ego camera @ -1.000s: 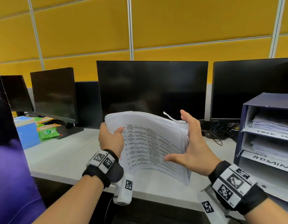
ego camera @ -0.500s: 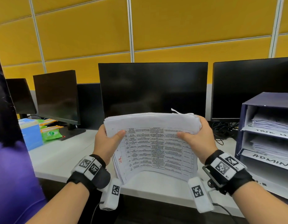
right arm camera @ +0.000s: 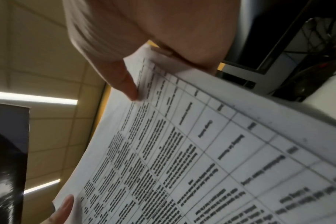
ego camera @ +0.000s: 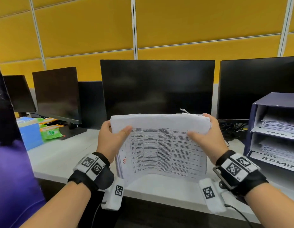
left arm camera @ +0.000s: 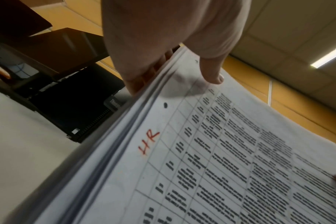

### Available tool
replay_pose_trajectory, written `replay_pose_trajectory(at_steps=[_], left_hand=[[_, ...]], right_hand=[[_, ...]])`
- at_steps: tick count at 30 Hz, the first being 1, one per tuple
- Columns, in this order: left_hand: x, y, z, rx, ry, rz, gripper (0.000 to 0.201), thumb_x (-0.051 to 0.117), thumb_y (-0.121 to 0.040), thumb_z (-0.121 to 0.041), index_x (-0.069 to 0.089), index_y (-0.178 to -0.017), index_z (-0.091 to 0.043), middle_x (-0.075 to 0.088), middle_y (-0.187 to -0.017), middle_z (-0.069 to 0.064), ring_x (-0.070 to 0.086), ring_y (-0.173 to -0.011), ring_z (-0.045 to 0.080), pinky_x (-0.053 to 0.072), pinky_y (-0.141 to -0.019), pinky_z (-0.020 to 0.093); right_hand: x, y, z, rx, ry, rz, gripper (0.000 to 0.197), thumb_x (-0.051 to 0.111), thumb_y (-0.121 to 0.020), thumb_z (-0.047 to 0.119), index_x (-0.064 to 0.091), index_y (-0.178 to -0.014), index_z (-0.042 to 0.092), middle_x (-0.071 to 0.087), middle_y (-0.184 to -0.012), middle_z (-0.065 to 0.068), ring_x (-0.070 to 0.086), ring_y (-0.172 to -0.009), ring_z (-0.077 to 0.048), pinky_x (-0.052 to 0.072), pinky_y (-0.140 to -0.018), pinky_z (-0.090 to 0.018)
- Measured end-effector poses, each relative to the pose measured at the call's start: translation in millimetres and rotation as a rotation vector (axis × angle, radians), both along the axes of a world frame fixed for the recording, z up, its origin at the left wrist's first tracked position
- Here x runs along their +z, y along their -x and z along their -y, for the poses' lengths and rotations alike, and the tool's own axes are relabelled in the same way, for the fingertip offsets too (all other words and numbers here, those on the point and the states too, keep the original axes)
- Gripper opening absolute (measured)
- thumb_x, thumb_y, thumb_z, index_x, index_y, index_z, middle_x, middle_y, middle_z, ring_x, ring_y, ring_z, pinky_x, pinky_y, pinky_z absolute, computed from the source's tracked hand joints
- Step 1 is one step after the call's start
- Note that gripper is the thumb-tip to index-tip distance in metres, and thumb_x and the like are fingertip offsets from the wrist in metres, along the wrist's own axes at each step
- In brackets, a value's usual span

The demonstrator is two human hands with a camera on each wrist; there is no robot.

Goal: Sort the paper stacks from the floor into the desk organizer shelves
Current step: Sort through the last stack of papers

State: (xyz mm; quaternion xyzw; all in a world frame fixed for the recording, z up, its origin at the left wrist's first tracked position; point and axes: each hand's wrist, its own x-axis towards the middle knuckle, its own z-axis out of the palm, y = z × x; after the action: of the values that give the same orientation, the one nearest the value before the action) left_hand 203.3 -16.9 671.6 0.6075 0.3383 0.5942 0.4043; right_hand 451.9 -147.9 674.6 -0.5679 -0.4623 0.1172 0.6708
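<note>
Both hands are raised before the chest: the left hand (ego camera: pixel 112 138) and the right hand (ego camera: pixel 207 137) each pinch a top corner of the paper stack (ego camera: pixel 161 145), thumbs in front. It hangs curved above the white desk (ego camera: pixel 60 155), before dark monitors (ego camera: pixel 157 88) and a yellow wall (ego camera: pixel 192 22), with the organizer (ego camera: pixel 256 112) at the right. The left wrist view alone shows a red mark, probably "HR" (left arm camera: pixel 149 141).

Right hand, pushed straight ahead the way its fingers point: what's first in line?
Likely the centre monitor. The right hand grips the paper stack, fingers aimed forward toward the screens; the desk organizer sits off to its right. Depth to the screen is unclear.
</note>
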Motion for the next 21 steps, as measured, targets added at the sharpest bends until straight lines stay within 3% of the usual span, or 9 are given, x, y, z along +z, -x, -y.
replay_pose_trajectory(at_steps=[2, 9, 14, 17, 21], left_hand=[[-5.4, 1.8, -2.5, -0.008, 0.022, -0.018, 0.056, 0.076, -0.081, -0.024, 0.044, -0.126, -0.017, 0.061, -0.113, 0.000, 0.063, -0.100, 0.017, 0.054, -0.075, 0.031], [-7.0, 5.1, -7.5, -0.091, 0.060, -0.013, 0.051, 0.072, -0.083, -0.022, 0.047, -0.126, -0.016, 0.064, -0.111, 0.001, 0.065, -0.096, 0.017, 0.055, -0.072, 0.032], [-9.2, 11.3, -9.7, -0.175, 0.125, 0.014, 0.041, 0.071, -0.083, -0.020, 0.054, -0.120, -0.018, 0.067, -0.112, 0.005, 0.067, -0.099, 0.024, 0.057, -0.080, 0.043], [-7.5, 11.7, -8.7, -0.225, 0.146, 0.001, 0.036, 0.071, -0.081, -0.017, 0.059, -0.115, -0.017, 0.070, -0.110, 0.007, 0.068, -0.099, 0.028, 0.057, -0.083, 0.047], [-6.2, 7.9, -4.7, -0.238, 0.141, -0.005, 0.020, 0.066, -0.087, -0.011, 0.064, -0.104, -0.021, 0.072, -0.105, 0.007, 0.069, -0.095, 0.028, 0.056, -0.082, 0.047]], right_hand=[[-6.0, -4.0, 1.0, 0.007, 0.011, -0.059, 0.083, 0.075, -0.074, 0.006, 0.030, -0.139, 0.030, 0.047, -0.120, 0.000, 0.056, -0.104, -0.019, 0.056, -0.080, -0.039], [-9.3, -7.2, -2.2, 0.060, 0.008, -0.081, 0.080, 0.066, -0.076, -0.004, 0.029, -0.138, 0.030, 0.047, -0.118, -0.006, 0.056, -0.104, -0.024, 0.057, -0.077, -0.043], [-9.3, -7.9, -0.3, 0.067, -0.008, -0.078, 0.079, 0.064, -0.076, -0.009, 0.029, -0.138, 0.026, 0.050, -0.114, -0.004, 0.057, -0.101, -0.022, 0.057, -0.075, -0.040], [-11.1, -8.4, -1.6, 0.066, -0.004, -0.127, 0.072, 0.065, -0.075, -0.009, 0.036, -0.134, 0.019, 0.056, -0.113, -0.005, 0.060, -0.102, -0.023, 0.057, -0.079, -0.042], [-7.3, -3.7, -4.4, 0.044, 0.075, -0.090, 0.052, 0.070, -0.073, -0.006, 0.052, -0.116, 0.016, 0.065, -0.106, -0.007, 0.064, -0.099, -0.023, 0.056, -0.083, -0.043]])
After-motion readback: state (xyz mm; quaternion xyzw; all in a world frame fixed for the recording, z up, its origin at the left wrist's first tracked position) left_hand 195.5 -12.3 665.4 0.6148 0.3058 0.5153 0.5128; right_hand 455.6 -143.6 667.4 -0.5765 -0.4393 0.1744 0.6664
